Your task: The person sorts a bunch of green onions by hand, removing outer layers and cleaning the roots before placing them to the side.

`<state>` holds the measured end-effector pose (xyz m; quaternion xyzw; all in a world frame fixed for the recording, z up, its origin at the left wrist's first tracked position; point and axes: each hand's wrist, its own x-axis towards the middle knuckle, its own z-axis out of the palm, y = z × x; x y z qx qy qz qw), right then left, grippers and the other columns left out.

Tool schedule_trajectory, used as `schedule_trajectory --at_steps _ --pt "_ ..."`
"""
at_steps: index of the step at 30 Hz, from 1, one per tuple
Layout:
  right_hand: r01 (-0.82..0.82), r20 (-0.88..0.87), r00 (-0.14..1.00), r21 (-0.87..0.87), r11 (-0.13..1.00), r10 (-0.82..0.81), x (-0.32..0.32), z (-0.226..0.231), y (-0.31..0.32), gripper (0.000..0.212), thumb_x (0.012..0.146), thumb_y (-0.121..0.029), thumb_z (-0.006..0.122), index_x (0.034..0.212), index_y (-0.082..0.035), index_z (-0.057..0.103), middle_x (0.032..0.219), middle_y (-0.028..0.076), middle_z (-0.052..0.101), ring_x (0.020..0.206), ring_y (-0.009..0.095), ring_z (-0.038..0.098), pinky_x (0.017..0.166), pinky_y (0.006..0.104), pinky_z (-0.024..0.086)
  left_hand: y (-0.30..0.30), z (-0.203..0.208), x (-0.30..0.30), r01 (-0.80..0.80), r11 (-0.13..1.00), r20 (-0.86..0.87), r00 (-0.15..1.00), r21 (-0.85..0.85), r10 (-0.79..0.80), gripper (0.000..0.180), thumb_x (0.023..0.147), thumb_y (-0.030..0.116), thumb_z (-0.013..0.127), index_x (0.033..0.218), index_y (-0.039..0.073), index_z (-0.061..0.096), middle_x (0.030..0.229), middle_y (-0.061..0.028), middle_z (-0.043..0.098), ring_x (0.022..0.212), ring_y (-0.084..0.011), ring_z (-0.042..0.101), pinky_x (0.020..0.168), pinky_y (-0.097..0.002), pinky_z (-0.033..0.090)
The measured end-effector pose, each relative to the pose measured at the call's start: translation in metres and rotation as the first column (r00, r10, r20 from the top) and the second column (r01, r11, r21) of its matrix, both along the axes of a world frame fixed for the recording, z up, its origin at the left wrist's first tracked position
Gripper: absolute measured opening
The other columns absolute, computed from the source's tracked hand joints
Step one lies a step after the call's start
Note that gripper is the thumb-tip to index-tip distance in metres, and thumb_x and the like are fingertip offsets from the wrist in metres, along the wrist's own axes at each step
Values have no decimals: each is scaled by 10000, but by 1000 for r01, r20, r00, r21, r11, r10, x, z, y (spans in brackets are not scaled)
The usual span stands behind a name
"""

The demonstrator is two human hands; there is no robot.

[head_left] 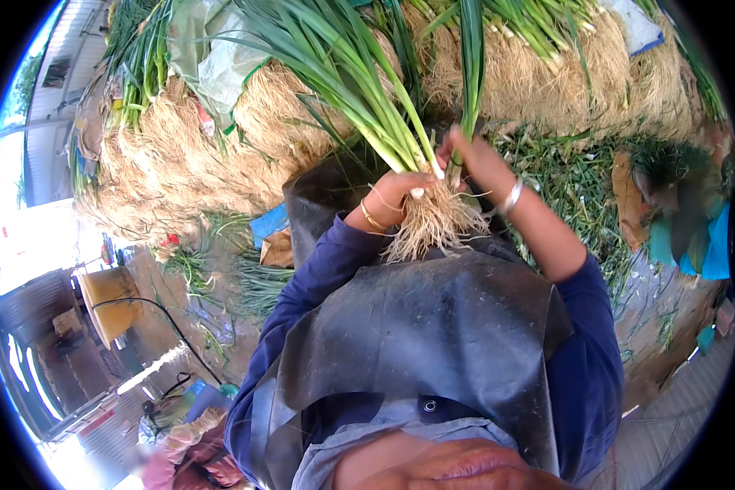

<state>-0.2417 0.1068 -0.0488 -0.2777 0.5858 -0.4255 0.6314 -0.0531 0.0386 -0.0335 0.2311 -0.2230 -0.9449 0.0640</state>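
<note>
My left hand (390,200) is closed around the white stalk ends of a bunch of spring onions (357,102). Their long green leaves fan up and to the left, and the pale, stringy roots (434,222) hang over my lap. Close beside it, my right hand (478,167) grips a separate spring onion stalk (472,69) near its base, its leaves pointing straight up. The two hands almost meet above the roots, and some fingertips are hidden behind the stalks. A black rubber apron (424,327) covers my chest and lap.
Large piles of spring onions, roots outward, stand ahead on the left (179,167) and right (539,90). A translucent plastic sheet (220,61) lies on the left pile. Cut green leaf scraps (575,192) cover the ground at right. A yellow chair-like object (110,302) is at left.
</note>
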Motion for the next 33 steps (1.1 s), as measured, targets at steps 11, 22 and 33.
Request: schedule_trajectory --at_steps 11,22,33 --pt "791 546 475 77 606 -690 -1 -17 -18 253 921 -295 558 750 -119 495 682 -3 492 597 142 472 598 290 424 13 -3 0 -101 993 91 990 -65 107 332 757 57 567 1083 13 527 1004 -194 606 880 -295 613 807 -407 507" --pt "448 38 888 151 881 -458 -85 -140 186 256 957 -327 458 822 -109 457 578 -14 459 474 134 428 468 276 371 18 2 -2 -102 995 70 992 9 101 332 808 60 547 1129 -15 501 1080 -210 590 964 -315 605 870 -406 496" --pt "-117 -835 535 -225 967 -130 -11 4 -12 264 874 -275 576 840 -21 515 709 179 582 628 338 580 585 399 460 27 19 -13 20 931 175 983 -366 48 268 807 27 572 1068 -29 572 903 -103 626 811 -201 632 690 -307 531"
